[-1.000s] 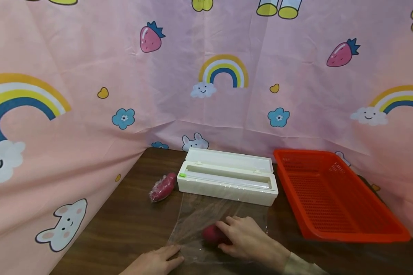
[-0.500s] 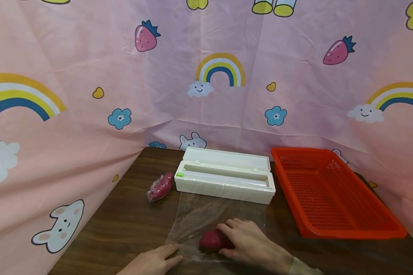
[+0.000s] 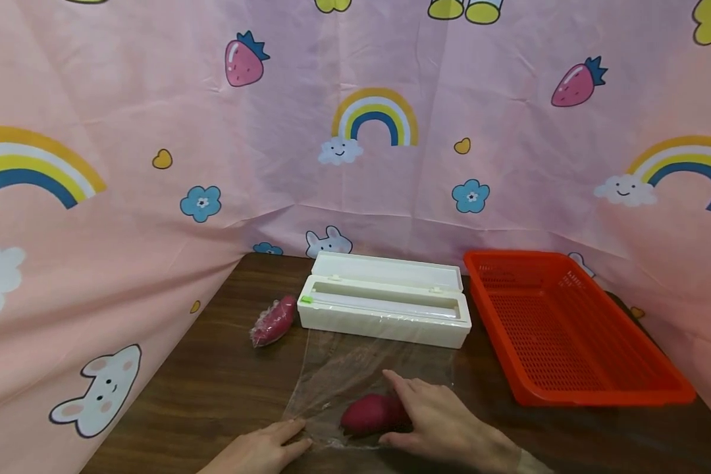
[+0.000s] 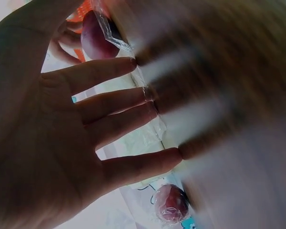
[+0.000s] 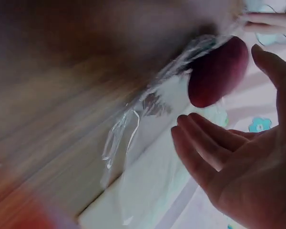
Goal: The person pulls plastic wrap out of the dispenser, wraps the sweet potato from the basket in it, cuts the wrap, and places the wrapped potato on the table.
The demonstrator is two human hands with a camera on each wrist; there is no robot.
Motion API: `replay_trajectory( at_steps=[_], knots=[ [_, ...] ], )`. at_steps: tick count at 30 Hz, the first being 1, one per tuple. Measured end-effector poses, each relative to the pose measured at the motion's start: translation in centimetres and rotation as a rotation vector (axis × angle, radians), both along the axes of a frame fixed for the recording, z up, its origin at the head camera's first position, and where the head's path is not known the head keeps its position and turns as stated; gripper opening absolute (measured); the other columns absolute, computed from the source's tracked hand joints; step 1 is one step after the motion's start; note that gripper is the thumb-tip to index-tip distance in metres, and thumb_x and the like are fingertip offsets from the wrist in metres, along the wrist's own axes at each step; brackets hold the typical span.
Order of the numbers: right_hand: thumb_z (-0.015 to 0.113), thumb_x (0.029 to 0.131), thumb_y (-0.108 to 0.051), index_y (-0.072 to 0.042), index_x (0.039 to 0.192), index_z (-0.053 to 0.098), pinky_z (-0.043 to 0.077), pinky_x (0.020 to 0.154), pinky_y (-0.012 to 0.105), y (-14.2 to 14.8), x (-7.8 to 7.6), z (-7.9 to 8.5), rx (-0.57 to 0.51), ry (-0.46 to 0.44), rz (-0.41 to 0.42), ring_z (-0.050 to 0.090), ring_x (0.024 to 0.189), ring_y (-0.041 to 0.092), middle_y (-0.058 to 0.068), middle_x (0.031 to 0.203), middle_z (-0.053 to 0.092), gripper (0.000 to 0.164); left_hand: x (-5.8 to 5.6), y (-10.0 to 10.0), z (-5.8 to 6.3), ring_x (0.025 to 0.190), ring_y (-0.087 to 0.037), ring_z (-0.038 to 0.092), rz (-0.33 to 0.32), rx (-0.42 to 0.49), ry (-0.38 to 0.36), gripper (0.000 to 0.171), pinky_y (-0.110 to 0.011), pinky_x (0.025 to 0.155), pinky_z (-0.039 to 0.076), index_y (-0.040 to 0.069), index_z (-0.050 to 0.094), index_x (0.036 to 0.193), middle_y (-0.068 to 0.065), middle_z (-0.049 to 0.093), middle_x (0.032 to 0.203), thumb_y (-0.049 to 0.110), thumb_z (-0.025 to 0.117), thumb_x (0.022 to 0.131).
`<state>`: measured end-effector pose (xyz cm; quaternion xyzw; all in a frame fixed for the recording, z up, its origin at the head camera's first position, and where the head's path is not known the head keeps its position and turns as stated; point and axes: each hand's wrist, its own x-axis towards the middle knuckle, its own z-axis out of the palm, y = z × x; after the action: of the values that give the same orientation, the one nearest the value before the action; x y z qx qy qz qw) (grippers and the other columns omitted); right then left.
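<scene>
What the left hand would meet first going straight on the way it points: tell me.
Across the thin, clear plastic film at its fingers, the left hand would probably meet the smooth, dark-red, oval vegetable lying on that film; exact height and depth are unclear.

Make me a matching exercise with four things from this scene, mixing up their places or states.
1. White box
2. Basket
3. Unwrapped dark red item
4. Left hand

A. Lying on the clear film, beside the right hand
B. Fingers touching the film's edge
C. Lid open
D. Bright red, with perforated bottom

Pairs: 1-C, 2-D, 3-A, 4-B
</scene>
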<state>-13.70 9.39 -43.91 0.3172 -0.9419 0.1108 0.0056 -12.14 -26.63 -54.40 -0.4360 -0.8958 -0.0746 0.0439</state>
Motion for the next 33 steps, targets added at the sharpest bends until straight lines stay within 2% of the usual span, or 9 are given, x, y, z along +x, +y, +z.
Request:
replay_trajectory(
  at_steps=[3, 5, 8, 12, 17, 19, 22, 26, 33],
  knots=[
    [0.075, 0.082, -0.063, -0.016, 0.146, 0.048, 0.057, 0.081, 0.036, 1.3, 0.6, -0.1, -0.016, -0.021, -0.050, 0.066, 0.103, 0.013, -0.001, 0.124, 0.066, 0.084, 0.0, -0.2, -0.5, 0.121, -0.032, 0.065, 0.023, -0.019, -0.003, 0.071, -0.037, 0.078, 0.061, 0.025, 0.065, 0.137, -0.012, 0.061, 0.141, 0.077, 0.046, 0.091],
    [0.078, 0.081, -0.057, -0.016, 0.134, 0.055, 0.055, 0.076, 0.031, 2.5, 1.0, -0.2, -0.001, -0.043, -0.069, 0.062, 0.097, 0.007, -0.005, 0.117, 0.063, 0.070, 0.0, -0.1, -0.5, 0.122, -0.031, 0.065, 0.031, -0.025, -0.013, 0.072, -0.037, 0.078, 0.061, 0.026, 0.064, 0.137, -0.011, 0.060, 0.142, 0.077, 0.045, 0.092],
    [0.083, 0.079, -0.045, -0.019, 0.118, 0.062, 0.049, 0.064, 0.023, 4.1, 1.5, -0.8, 0.031, -0.092, -0.065, 0.052, 0.083, 0.000, -0.011, 0.102, 0.055, 0.051, 0.1, 0.0, 0.1, 0.122, -0.031, 0.065, 0.026, -0.022, -0.034, 0.072, -0.037, 0.077, 0.061, 0.024, 0.064, 0.137, -0.011, 0.060, 0.141, 0.077, 0.046, 0.091],
    [0.084, 0.081, -0.034, -0.024, 0.111, 0.065, 0.044, 0.058, 0.019, 5.4, 2.1, -1.5, 0.051, -0.167, -0.058, 0.047, 0.076, -0.004, -0.012, 0.097, 0.052, 0.036, 0.2, 0.2, 1.0, 0.120, -0.030, 0.065, 0.003, -0.005, -0.036, 0.071, -0.035, 0.073, 0.060, 0.022, 0.065, 0.136, -0.012, 0.061, 0.138, 0.076, 0.049, 0.091],
    [0.080, 0.085, -0.024, -0.028, 0.103, 0.071, 0.045, 0.057, 0.019, 5.7, 2.4, -2.0, 0.043, -0.029, -0.013, 0.050, 0.073, -0.003, -0.011, 0.095, 0.056, 0.020, -0.3, 0.6, 1.5, 0.116, -0.026, 0.067, -0.007, -0.005, -0.061, 0.064, -0.032, 0.070, 0.059, 0.023, 0.067, 0.132, -0.009, 0.063, 0.136, 0.072, 0.053, 0.092],
    [0.079, 0.086, -0.022, -0.028, 0.098, 0.071, 0.043, 0.056, 0.018, 5.6, 2.4, -2.1, 0.050, 0.029, -0.003, 0.049, 0.070, -0.003, -0.012, 0.091, 0.054, 0.016, -0.2, 1.2, 2.8, 0.113, -0.025, 0.068, 0.002, -0.033, -0.080, 0.054, -0.031, 0.070, 0.059, 0.021, 0.068, 0.129, -0.008, 0.065, 0.133, 0.060, 0.064, 0.093],
    [0.078, 0.086, -0.021, -0.027, 0.091, 0.069, 0.040, 0.054, 0.018, 5.4, 2.2, -2.2, 0.053, 0.057, -0.007, 0.045, 0.066, -0.003, -0.012, 0.086, 0.049, 0.012, 0.3, 2.1, 6.0, 0.111, -0.020, 0.068, 0.017, -0.079, -0.111, 0.044, -0.030, 0.073, 0.059, 0.017, 0.068, 0.128, -0.005, 0.067, 0.128, 0.035, 0.079, 0.089],
    [0.077, 0.087, -0.024, -0.026, 0.085, 0.065, 0.040, 0.054, 0.018, 5.2, 2.2, -2.2, 0.037, 0.099, 0.005, 0.044, 0.063, -0.003, -0.012, 0.084, 0.048, 0.013, 0.9, 2.9, 9.4, 0.110, -0.016, 0.067, 0.060, -0.103, -0.169, 0.046, -0.031, 0.080, 0.059, 0.014, 0.068, 0.128, -0.001, 0.069, 0.124, 0.017, 0.083, 0.084],
    [0.075, 0.089, -0.022, -0.023, 0.086, 0.059, 0.038, 0.053, 0.019, 4.8, 2.0, -2.0, 0.035, 0.045, -0.007, 0.041, 0.063, -0.001, -0.011, 0.083, 0.045, 0.017, 1.0, 2.8, 10.5, 0.107, -0.015, 0.061, 0.091, -0.060, -0.147, 0.045, -0.030, 0.082, 0.057, 0.016, 0.068, 0.124, 0.002, 0.063, 0.119, 0.015, 0.084, 0.082]
  ],
)
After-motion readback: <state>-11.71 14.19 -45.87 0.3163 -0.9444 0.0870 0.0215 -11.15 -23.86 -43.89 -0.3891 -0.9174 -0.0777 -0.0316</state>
